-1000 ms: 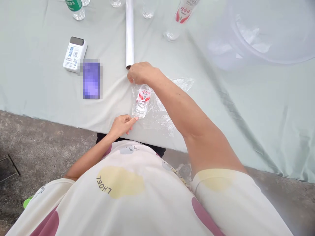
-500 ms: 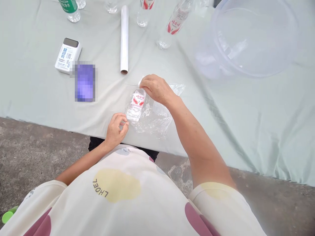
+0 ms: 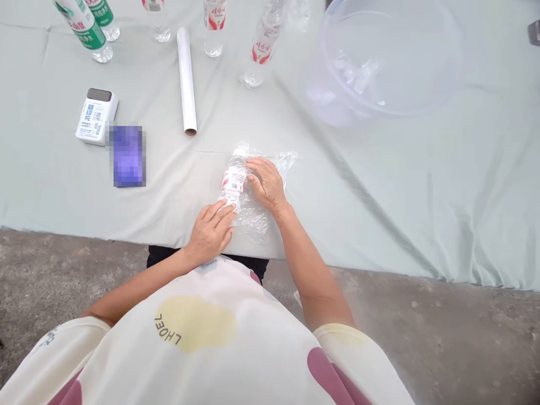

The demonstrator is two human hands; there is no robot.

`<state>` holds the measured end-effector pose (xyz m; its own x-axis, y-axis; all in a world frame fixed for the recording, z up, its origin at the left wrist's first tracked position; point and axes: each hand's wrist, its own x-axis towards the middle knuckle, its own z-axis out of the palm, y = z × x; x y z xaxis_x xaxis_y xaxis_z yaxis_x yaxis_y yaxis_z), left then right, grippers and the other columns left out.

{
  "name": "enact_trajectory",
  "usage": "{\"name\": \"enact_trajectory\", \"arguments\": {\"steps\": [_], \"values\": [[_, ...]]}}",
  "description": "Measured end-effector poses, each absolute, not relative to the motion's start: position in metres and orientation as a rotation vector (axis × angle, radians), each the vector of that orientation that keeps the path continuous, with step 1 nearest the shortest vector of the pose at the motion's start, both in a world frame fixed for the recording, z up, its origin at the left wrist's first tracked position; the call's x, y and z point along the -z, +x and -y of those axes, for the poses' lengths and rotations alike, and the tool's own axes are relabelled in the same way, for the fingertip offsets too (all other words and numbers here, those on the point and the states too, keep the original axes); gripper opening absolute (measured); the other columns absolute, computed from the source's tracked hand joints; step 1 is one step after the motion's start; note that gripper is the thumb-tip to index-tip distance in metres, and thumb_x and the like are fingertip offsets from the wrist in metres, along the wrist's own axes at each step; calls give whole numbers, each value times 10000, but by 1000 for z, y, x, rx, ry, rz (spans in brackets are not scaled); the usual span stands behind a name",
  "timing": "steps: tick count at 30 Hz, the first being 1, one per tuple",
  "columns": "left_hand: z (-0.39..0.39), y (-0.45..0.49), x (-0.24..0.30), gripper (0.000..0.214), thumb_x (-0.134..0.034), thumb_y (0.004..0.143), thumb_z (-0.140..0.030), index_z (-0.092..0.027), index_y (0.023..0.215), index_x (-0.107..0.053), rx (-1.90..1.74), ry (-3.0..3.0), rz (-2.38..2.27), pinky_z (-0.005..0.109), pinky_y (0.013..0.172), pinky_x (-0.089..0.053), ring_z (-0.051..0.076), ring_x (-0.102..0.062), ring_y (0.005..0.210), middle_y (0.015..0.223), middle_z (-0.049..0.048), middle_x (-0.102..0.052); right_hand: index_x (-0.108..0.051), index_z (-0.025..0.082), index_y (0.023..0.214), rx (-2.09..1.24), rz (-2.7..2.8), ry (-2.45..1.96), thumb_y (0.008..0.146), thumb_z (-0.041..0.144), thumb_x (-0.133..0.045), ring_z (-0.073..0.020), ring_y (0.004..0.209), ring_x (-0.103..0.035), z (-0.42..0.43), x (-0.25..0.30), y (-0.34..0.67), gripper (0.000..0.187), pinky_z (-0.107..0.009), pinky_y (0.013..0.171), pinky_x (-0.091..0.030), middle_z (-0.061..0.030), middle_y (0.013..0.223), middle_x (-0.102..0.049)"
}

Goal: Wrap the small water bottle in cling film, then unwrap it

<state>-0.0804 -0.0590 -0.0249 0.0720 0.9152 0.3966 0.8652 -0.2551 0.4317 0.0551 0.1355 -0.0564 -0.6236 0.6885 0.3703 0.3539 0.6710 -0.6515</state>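
Glossy, crinkled clear film (image 3: 253, 221), smooth plastic bottle (image 3: 233, 181), matt cloth (image 3: 379, 225).

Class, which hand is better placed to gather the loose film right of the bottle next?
Probably the right hand: it is over that film, while the left hand touches the bottle near its base.

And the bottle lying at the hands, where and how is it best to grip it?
The bottle is probably best gripped across the label, from above and left: it lies on its side, cap at the far end, and loose film spreads to its right.
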Motion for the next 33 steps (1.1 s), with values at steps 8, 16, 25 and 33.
{"name": "enact_trajectory", "arguments": {"steps": [8,16,25,33], "values": [[32,-45,20,213,-512,962,-204,-143,1135,-619,-362,2609,-1543,491,1102,-379,270,-490,1362,1311,174,-638,-658,247,1141,-608,2041,-1102,1025,513,-342,-211,965,-653,-134,15,85,429,-376,836,-554,-83,1111,-697],[15,11,24,206,-637,834,-178,-187,1037,-673,-516,2223,-923,560,1103,-360,332,-601,1176,1088,160,-706,-631,235,1213,-617,2154,-1493,813,511,-698,-271,939,-600,-98,15,84,491,-406,727,-549,-128,1223,-540],[8,-33,12,202,-464,977,-299,-240,1062,-638,-911,1856,-1606,458,856,-499,255,-627,969,1010,84,-696,-524,247,1397,-937,1760,-1592,924,368,-436,-232,925,-621,-87,33,148,496,-412,869,-520,-88,1090,-663],[-13,7,37,635,-758,706,-617,-143,1083,-567,-563,1922,-1769,546,931,-440,361,-520,1122,1138,158,-581,-518,217,1402,-1007,1561,-1656,932,396,-404,-268,990,-667,-78,37,147,516,-464,918,-507,-76,1010,-724]]}}
